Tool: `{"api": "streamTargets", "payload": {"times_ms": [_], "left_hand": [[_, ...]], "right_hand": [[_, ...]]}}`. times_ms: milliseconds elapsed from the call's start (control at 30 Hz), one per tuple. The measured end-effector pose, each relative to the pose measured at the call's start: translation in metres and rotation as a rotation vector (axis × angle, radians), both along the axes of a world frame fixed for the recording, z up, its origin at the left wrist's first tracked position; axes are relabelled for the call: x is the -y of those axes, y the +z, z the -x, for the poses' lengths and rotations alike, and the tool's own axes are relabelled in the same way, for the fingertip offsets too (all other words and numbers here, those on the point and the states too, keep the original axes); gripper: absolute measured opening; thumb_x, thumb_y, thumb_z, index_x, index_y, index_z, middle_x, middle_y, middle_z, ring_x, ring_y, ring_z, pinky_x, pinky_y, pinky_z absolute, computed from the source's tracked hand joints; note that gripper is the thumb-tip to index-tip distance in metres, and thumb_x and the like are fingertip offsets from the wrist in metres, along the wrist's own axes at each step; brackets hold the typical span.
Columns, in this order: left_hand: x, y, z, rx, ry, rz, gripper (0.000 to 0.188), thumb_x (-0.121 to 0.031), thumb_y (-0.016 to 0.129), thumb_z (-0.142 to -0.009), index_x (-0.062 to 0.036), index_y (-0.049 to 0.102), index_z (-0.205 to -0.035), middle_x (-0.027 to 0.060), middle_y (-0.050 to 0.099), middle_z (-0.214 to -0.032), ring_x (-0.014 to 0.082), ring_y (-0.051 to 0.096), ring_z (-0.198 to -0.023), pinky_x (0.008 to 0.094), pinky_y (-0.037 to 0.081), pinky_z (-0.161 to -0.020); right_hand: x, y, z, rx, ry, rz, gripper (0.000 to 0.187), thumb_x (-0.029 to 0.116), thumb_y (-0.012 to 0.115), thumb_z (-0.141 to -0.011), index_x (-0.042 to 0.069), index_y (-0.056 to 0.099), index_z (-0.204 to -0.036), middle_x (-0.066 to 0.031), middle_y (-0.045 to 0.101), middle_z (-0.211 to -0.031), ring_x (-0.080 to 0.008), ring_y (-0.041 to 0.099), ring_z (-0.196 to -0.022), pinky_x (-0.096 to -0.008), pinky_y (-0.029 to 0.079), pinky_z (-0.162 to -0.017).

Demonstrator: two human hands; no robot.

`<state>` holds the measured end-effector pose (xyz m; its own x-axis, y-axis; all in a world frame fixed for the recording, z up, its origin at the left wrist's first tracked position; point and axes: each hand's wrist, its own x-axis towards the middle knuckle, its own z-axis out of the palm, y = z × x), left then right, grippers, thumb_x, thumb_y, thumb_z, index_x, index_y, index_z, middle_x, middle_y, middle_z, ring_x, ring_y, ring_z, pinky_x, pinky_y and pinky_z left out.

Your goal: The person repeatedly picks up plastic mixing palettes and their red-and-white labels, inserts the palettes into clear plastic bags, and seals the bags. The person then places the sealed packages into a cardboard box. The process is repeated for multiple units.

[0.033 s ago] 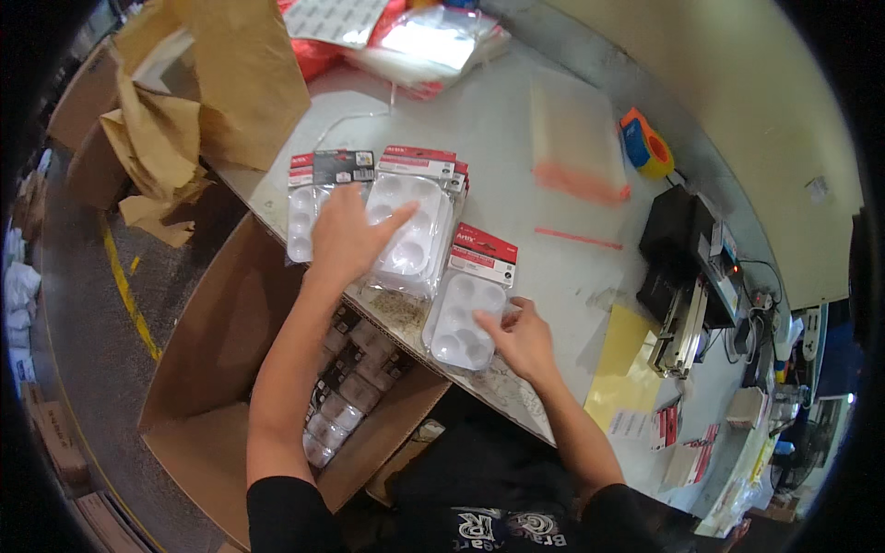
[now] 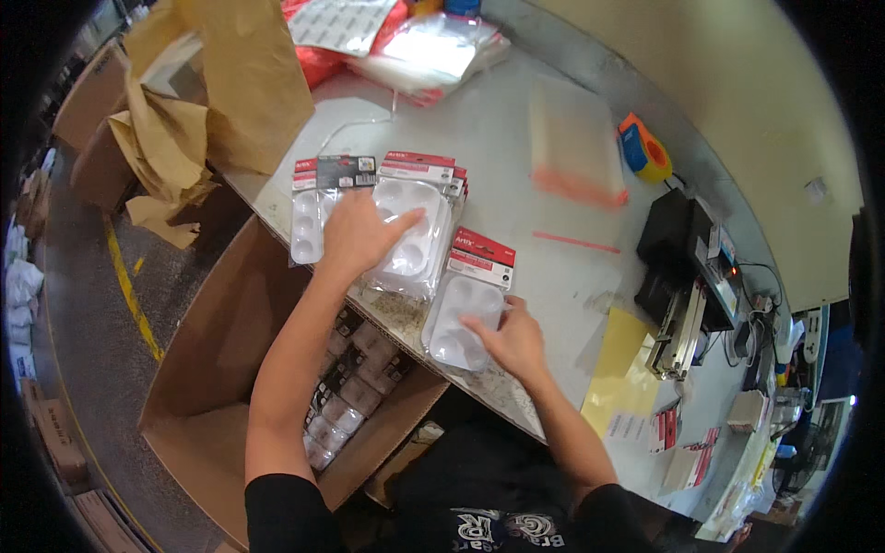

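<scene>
My left hand is closed around the left edge of a stack of packaged white paint palettes, its thumb across the front; its fingertips are partly hidden. Beside that hand lie more palette packs, one showing a dark card with a barcode. Nearer me, a single packaged paint palette with round wells and a red-and-white header card lies at the table's front edge. My right hand grips its right side, thumb on top and fingers around the edge.
Below the table edge stands an open cardboard box holding several palette packs. Clear plastic bags, a tape dispenser and a black sealing machine lie farther right. Brown paper hangs at the back left.
Both hands stay on the same packs. The right thumb has slid slightly left over the single palette, and the view has shifted a little.
</scene>
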<state>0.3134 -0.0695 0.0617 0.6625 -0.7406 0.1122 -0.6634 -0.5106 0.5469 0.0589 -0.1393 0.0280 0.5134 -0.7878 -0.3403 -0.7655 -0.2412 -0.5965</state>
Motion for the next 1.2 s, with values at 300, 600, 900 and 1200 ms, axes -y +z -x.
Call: {"api": "streamTargets", "payload": {"times_ms": [300, 600, 900, 1200], "left_hand": [[0.022, -0.026, 0.000, -0.465, 0.008, -0.252, 0.074, -0.064, 0.076, -0.059, -0.0004, 0.071, -0.096, 0.0156, 0.070, -0.090, 0.0253, 0.067, -0.080, 0.0342, 0.050, -0.074], [0.005, -0.051, 0.075, -0.649, -0.044, -0.093, 0.075, -0.056, 0.071, -0.068, 0.0117, 0.064, -0.101, 0.0306, 0.064, -0.101, 0.0405, 0.064, -0.096, 0.0421, 0.049, -0.084], [-0.029, -0.047, -0.006, 0.124, 0.442, -0.051, 0.080, -0.054, 0.064, -0.080, 0.0053, 0.045, -0.129, 0.0238, 0.052, -0.127, 0.0358, 0.048, -0.118, 0.0471, 0.037, -0.100], [-0.023, -0.053, -0.055, -0.161, 0.477, -0.251, 0.094, -0.051, 0.084, -0.057, 0.0096, 0.047, -0.119, 0.0261, 0.058, -0.115, 0.0364, 0.059, -0.106, 0.0442, 0.048, -0.090]], "right_hand": [[-0.008, -0.033, 0.011, 0.494, -0.323, -0.268, 0.044, 0.026, 0.080, -0.069, -0.007, 0.066, -0.096, -0.0117, 0.068, -0.084, -0.0143, 0.064, -0.075, -0.0305, 0.051, -0.068], [0.012, 0.035, 0.000, 0.995, -0.286, -0.452, 0.043, 0.023, 0.074, -0.080, -0.005, 0.059, -0.110, -0.0107, 0.064, -0.101, -0.0174, 0.061, -0.087, -0.0294, 0.050, -0.075], [0.001, -0.006, -0.030, 0.831, -0.324, -0.352, 0.050, 0.026, 0.074, -0.078, -0.007, 0.058, -0.112, -0.0192, 0.056, -0.109, -0.0271, 0.057, -0.100, -0.0371, 0.046, -0.087], [0.004, -0.017, -0.034, 0.737, -0.207, -0.101, 0.045, 0.023, 0.073, -0.081, -0.007, 0.056, -0.109, -0.0142, 0.063, -0.101, -0.0184, 0.060, -0.087, -0.0323, 0.049, -0.077]]}}
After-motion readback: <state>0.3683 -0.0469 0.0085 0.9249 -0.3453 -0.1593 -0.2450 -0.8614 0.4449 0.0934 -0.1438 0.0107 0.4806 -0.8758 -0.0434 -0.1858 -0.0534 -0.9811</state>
